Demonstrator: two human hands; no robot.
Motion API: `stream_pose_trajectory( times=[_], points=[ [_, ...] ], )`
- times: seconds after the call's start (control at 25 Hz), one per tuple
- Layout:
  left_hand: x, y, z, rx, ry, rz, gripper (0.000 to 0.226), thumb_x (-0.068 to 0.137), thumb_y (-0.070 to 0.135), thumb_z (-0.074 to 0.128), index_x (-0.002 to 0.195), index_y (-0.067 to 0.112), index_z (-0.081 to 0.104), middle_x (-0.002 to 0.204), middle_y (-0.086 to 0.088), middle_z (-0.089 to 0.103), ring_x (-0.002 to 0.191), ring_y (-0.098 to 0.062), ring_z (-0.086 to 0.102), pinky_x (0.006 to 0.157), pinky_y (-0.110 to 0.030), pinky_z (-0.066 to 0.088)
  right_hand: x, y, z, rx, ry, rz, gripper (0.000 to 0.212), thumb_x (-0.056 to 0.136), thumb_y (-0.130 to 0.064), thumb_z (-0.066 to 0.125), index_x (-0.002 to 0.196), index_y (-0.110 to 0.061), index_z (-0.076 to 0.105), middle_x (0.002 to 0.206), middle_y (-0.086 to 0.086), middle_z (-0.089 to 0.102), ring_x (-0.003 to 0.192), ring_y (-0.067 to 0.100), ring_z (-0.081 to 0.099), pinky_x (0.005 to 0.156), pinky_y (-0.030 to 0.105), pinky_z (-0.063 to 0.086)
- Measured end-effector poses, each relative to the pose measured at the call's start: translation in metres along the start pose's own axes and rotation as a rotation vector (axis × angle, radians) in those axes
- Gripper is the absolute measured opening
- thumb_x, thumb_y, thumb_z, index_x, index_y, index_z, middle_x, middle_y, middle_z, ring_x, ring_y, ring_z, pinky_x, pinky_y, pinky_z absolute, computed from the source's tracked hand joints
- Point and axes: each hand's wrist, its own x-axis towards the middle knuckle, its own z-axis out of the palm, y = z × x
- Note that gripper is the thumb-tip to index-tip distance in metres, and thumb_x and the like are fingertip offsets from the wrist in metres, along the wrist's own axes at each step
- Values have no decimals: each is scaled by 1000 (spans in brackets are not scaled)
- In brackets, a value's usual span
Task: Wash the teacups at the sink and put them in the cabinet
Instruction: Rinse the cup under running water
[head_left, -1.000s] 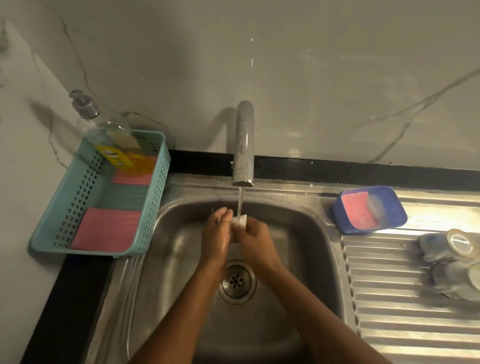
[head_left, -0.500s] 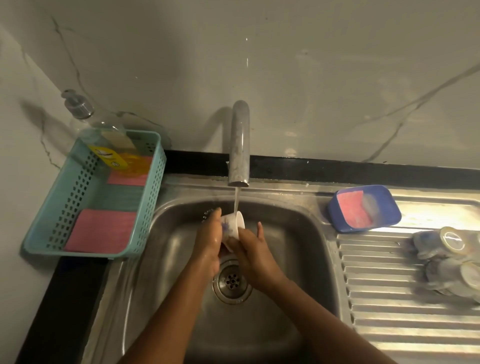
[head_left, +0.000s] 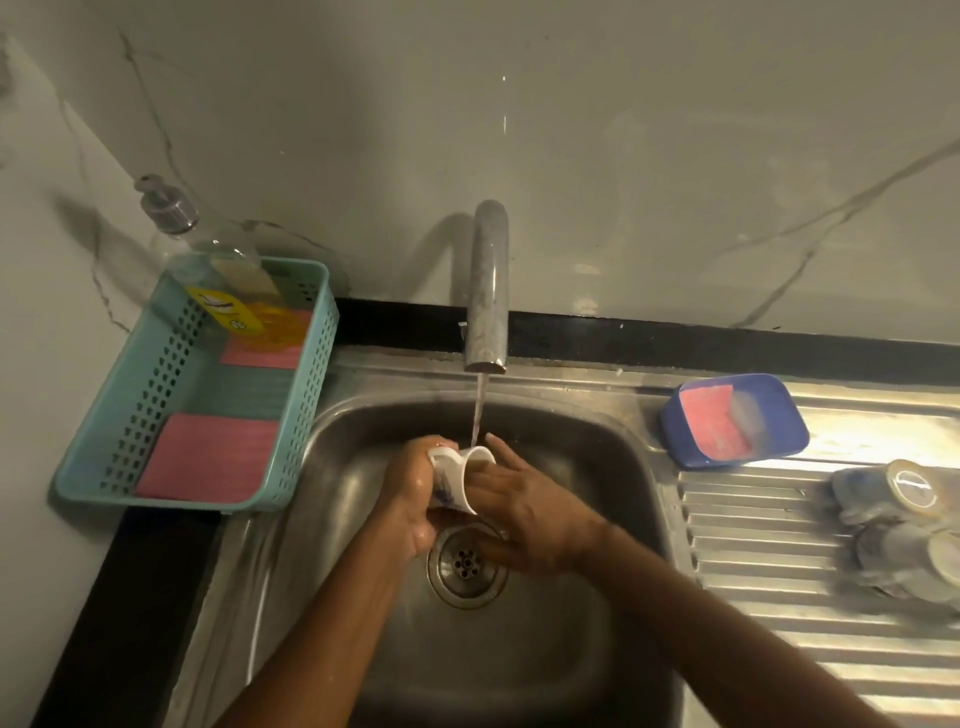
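The left hand (head_left: 410, 499) grips a white cup (head_left: 457, 478), fingers curled round its side. The cup lies tilted, mouth toward the right hand (head_left: 524, 514), just under the water running from the tap (head_left: 485, 286) and above the drain (head_left: 466, 564) of the sink (head_left: 597, 467). The right hand's fingers (head_left: 485, 467) are fairly straight, some reaching into the cup's mouth. 2 other cups (head_left: 893, 493), blurred, sit on the drainboard at right, near a blue dish (head_left: 779, 410). A teal basket (head_left: 322, 332) with a soap bottle (head_left: 171, 213) stands left of the sink.
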Motion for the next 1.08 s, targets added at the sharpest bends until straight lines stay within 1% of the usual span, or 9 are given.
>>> stream_pose_trajectory(
  times=[0.12, 0.2, 0.32, 0.44, 0.52, 0.68, 0.8, 0.88, 1.08],
  points=[
    [6, 7, -9, -23, -89, -135, 40, 93, 26, 45, 70, 9, 72, 63, -11, 66, 49, -23, 64, 46, -28, 55, 12, 18, -22, -402, -38, -265, 33, 88, -20, 69, 121, -18, 69, 129, 3, 63, 134, 23, 49, 119, 64, 22],
    [15, 11, -12, -99, -122, -171, 49, 95, 27, 43, 63, 7, 74, 62, -12, 67, 45, -23, 65, 40, -28, 54, 17, 18, -28, -411, 30, -211, 36, 90, -21, 64, 126, -20, 66, 131, 1, 62, 135, 25, 49, 117, 58, 29],
    [26, 1, -7, -130, -131, -208, 41, 95, 25, 41, 76, 5, 72, 65, -13, 67, 51, -25, 65, 45, -29, 54, 11, 8, -19, 121, 36, 242, 36, 85, -29, 71, 121, -20, 69, 109, -3, 67, 105, 16, 59, 95, 40, 49],
    [40, -13, 4, -144, -91, -248, 39, 91, 31, 43, 82, 8, 72, 74, -13, 69, 64, -27, 65, 58, -31, 53, 9, -13, 14, 879, 300, 736, 26, 93, -33, 67, 103, -11, 75, 92, 2, 74, 88, 13, 70, 81, 36, 58],
    [47, -22, 9, -23, 1, -212, 39, 92, 39, 45, 84, 12, 72, 74, -11, 71, 69, -27, 65, 61, -31, 51, 19, -23, 38, 857, 410, 941, 34, 94, -45, 61, 90, -13, 74, 80, 5, 75, 75, 12, 73, 71, 41, 61],
    [47, -36, 4, 19, 213, 16, 36, 98, 37, 48, 96, 14, 75, 90, -10, 76, 80, -25, 69, 61, -30, 50, 37, -27, 49, 649, 537, 1052, 34, 97, -36, 62, 69, -17, 68, 58, -5, 64, 53, 1, 58, 50, 20, 44],
    [50, -44, 3, 21, 268, 82, 33, 99, 29, 48, 95, 7, 73, 94, -12, 75, 81, -23, 66, 63, -30, 48, 33, -17, 64, 379, 337, 928, 16, 96, -27, 62, 89, -18, 73, 91, -1, 71, 84, 5, 63, 67, 20, 46],
    [55, -50, 0, 33, 273, 39, 33, 99, 24, 46, 94, 3, 72, 92, -15, 73, 76, -23, 63, 61, -29, 47, 28, -12, 73, 337, 233, 958, 20, 91, -26, 66, 107, -17, 73, 112, 6, 68, 101, 12, 63, 79, 20, 49],
    [61, -65, -12, 108, 318, 55, 29, 102, 19, 46, 89, 10, 70, 87, -11, 68, 71, -19, 57, 59, -30, 44, 28, 4, 83, 242, 100, 926, 23, 96, -28, 61, 116, -19, 70, 120, 9, 68, 112, 21, 62, 94, 28, 51]
  ],
)
